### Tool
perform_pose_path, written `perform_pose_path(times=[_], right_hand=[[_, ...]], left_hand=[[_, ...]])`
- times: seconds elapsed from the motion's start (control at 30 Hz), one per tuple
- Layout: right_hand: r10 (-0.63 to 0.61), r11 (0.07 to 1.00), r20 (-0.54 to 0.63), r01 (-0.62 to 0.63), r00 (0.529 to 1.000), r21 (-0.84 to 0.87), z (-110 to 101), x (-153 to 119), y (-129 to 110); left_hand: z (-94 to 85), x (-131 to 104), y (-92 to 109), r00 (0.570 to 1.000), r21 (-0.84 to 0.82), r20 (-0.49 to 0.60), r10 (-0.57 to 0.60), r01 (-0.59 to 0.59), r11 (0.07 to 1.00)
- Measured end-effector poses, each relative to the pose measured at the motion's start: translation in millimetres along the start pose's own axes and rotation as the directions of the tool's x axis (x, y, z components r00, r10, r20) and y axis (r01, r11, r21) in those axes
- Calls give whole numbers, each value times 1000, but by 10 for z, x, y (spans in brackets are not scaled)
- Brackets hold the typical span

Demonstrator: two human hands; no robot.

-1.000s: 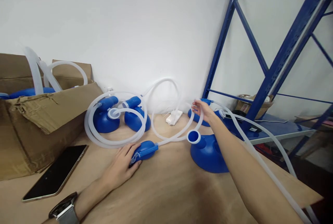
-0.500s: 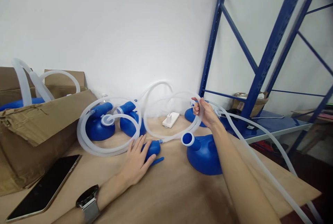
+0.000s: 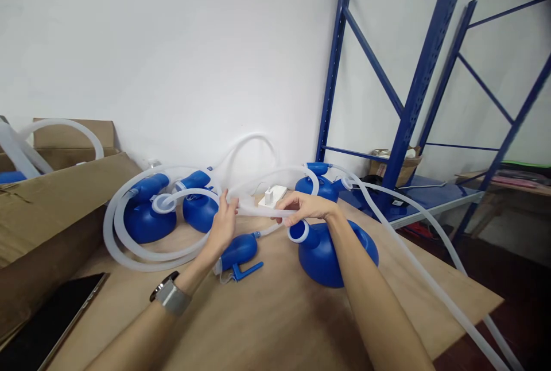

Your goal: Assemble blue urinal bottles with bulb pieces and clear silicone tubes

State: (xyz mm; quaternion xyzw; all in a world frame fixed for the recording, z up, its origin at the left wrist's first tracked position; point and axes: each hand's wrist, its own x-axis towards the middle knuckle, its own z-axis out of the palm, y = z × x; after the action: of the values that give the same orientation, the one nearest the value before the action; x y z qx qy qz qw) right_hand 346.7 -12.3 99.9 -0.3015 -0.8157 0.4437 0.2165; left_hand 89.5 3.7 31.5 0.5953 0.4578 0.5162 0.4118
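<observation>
A translucent white hose stretches between my two hands above the table. My left hand is closed around its left part, thumb up. My right hand pinches the hose at the right, just over the white-rimmed mouth of a blue plastic bottle. Below my left hand lies a blue bottle-shaped head with a blue lever and a thin hose joined to its tip. More blue bottles, one at the left and one behind my right hand, have coiled hoses around them.
At the left stand an open cardboard box and a dark phone or tablet. A white power adapter sits near the wall. Blue metal shelving rises at the right, and hoses hang over the table's right edge.
My left hand has lifted off the blue head and closed on the hose. My right hand has come down and left with the hose, over the bottle mouth. The view has shifted right.
</observation>
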Motion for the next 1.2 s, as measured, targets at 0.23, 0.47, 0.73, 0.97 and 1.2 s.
perform_pose_path(times=[0.23, 0.47, 0.73, 0.97, 1.2], right_hand=[[43, 988, 89, -29, 995, -150, 53, -45, -61], [36, 955, -308, -124, 951, -268, 149, -431, -31], [201, 835, -609, -459, 768, -303, 57, -1213, 366], [72, 779, -789, -529, 610, -338, 305, -823, 587], [96, 753, -832, -586, 546, -298, 369, -547, 591]], left_hand=[[50, -22, 284, 934, -229, 169, -314, 347, 910], [35, -142, 323, 968, -158, 124, -216, 235, 959], [-331, -186, 618, 808, 318, 403, 429, -564, 762], [-245, -438, 871, 637, 196, 647, 420, -671, 715], [-485, -383, 955, 697, 416, 599, 394, -692, 590]])
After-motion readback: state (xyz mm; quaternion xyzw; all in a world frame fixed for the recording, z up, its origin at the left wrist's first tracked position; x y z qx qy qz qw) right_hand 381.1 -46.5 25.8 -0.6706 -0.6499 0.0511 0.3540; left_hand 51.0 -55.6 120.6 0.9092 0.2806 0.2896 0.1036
